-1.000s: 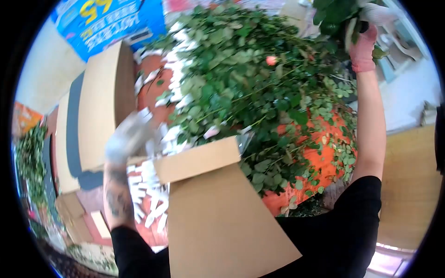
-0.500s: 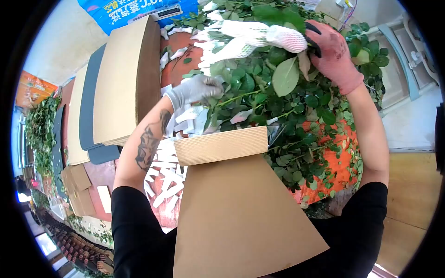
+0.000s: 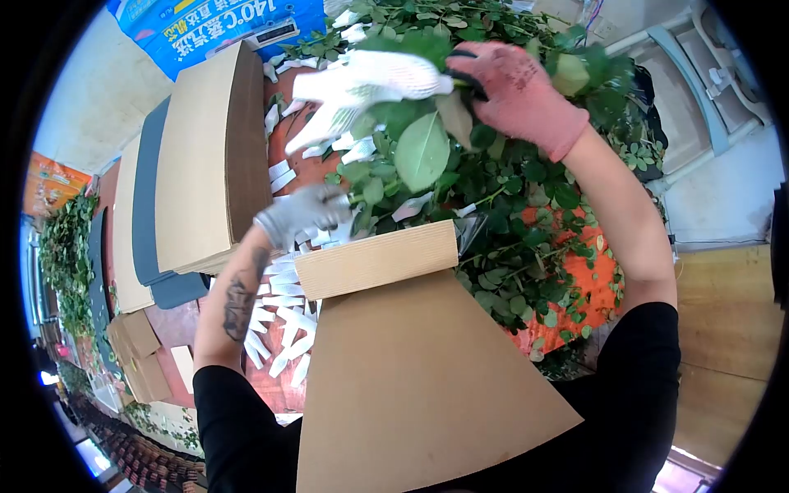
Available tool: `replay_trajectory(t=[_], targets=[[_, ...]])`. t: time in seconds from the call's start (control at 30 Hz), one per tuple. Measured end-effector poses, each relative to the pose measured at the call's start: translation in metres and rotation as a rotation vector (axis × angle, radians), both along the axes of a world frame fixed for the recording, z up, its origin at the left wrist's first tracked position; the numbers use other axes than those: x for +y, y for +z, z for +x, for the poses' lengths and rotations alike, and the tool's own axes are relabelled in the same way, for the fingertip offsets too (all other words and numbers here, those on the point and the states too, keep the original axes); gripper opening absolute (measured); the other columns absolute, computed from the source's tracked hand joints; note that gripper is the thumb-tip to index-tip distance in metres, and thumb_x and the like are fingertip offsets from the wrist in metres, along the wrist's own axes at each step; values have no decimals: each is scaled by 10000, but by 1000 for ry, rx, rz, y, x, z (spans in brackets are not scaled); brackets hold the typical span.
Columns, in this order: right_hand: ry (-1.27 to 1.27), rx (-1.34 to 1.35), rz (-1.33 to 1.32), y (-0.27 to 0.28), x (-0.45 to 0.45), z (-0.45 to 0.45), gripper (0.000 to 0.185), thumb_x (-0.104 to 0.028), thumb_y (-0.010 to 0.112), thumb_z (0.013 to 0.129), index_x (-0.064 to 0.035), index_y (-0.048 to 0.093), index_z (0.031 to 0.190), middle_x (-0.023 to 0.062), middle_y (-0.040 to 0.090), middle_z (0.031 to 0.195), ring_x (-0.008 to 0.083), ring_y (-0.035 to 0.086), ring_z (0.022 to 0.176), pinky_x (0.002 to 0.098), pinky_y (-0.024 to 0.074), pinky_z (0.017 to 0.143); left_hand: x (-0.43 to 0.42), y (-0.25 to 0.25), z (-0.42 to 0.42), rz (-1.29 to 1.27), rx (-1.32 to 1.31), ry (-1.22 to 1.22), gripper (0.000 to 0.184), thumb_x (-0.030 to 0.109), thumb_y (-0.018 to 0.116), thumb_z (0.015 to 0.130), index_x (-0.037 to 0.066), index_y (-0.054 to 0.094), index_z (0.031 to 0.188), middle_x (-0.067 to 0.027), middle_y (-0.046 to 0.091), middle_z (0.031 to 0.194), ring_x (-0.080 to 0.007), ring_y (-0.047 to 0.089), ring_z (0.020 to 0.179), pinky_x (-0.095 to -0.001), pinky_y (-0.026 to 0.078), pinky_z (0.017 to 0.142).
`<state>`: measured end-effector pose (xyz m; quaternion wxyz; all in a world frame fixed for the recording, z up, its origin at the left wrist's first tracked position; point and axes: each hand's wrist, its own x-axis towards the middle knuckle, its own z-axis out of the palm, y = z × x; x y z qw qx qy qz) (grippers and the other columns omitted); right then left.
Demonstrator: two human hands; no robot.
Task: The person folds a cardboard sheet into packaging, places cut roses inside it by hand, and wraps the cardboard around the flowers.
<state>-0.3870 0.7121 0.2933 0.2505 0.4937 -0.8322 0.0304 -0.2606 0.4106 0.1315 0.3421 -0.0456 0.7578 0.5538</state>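
Note:
My right hand [image 3: 514,94], in a pink glove with dark fingertips, is closed around stems of roses [image 3: 374,78] whose heads are wrapped in white foam netting. A large green leaf [image 3: 422,152] hangs below it. My left hand [image 3: 304,215], in a grey glove, is curled and slightly blurred beside the tip of a leafy stem [image 3: 374,191]; what lies inside its fingers is hidden. White sleeve-like pieces [image 3: 288,324] are scattered below it. A brown cardboard sheet [image 3: 411,378] with a folded corrugated edge [image 3: 378,259] stands in front of my body.
Leafy rose stems [image 3: 526,246] pile up at the right over a red-orange surface. To the left stands a thick stack of cardboard [image 3: 197,156], beside dark grey sheets [image 3: 152,189]. A blue printed bag [image 3: 214,33] is at the back; a pale metal frame [image 3: 694,90] stands at right.
My right hand has moved left with the netted roses. My left hand has moved left and slightly down. The view has shifted a little.

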Motion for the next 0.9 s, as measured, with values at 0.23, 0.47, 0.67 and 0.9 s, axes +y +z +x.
replay_trajectory(t=[0.23,0.47,0.67,0.9], targets=[[41,-144,79,5,-18,15,466,-137,559,717,-109,558,1182,105,589,1144,278,567,1048,379,434,934,-37,92,-36,-243,557,-122,342,174,659,778,39,603,1087,-117,658,971,-215,631,848,-347,504,773],[-273,442,-292,137,46,-4,188,-54,568,687,-59,601,872,144,616,862,371,590,812,421,493,701,-60,-8,-19,-671,703,-377,324,257,611,769,51,621,1020,-201,642,934,-345,614,821,-377,492,720],[-793,239,64,97,151,-95,476,-179,576,738,-143,554,1212,118,588,1173,301,557,1065,385,454,910,-8,26,6,-518,528,-252,288,235,581,860,49,610,1078,-156,655,822,-266,610,699,-355,483,671],[-896,23,3,8,199,-129,468,-110,513,778,-140,536,1245,112,573,1204,285,547,1108,379,426,949,39,66,-2,-683,576,-360,305,325,632,779,52,612,915,-171,625,764,-325,620,711,-414,480,635]])
